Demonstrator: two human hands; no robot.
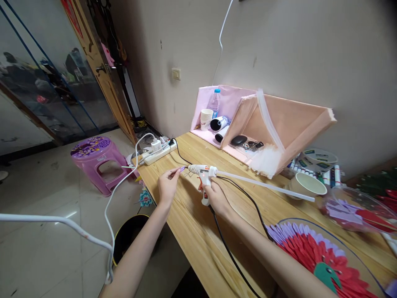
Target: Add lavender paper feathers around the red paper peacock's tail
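The hot glue gun sits at centre frame, just above the wooden worktop, nozzle pointing left; the right hand is clamped round its grip from below; a long clear glue stick juts from its rear toward the right of the frame. The left hand pinches a small purple piece right at the nozzle tip; the two hands are near but apart.

A black cord trails from the gun toward the lower edge; a white power strip lies up-left at the worktop's corner; a paper bowl stands just beside the stick's far end; a red and purple paper fan fills the lower right.

The left fingertips are so close to the nozzle that hot glue could likely burn or stick to them; a swing of the gun might sweep the stick into the bowl; the cord could snag the right forearm.
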